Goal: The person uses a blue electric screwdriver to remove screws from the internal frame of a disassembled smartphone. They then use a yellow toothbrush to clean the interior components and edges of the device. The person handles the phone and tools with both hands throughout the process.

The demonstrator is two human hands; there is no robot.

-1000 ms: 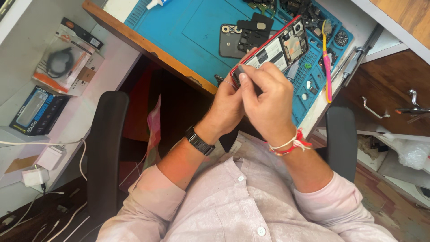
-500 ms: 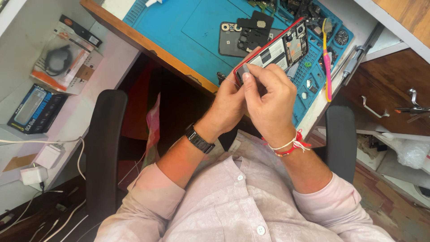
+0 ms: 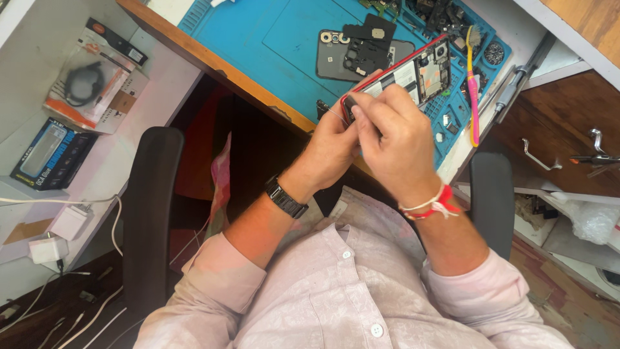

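since a second ago the opened phone [image 3: 403, 77] has shifted little, its near end lifted off the blue mat [image 3: 258, 39] at the counter edge. left hand [image 3: 332, 145] is clamped on that end and right hand [image 3: 394, 139] pinches at the same corner (fingertips together, any tool hidden), so the work sits at that spot.

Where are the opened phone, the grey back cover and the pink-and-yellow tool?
Opened phone [image 3: 420, 74], head view: on its exposed insides, inside the red frame.
Grey back cover [image 3: 332, 58], head view: on its flat grey left part, below the camera holes.
Pink-and-yellow tool [image 3: 473, 97], head view: midway along its pink handle.
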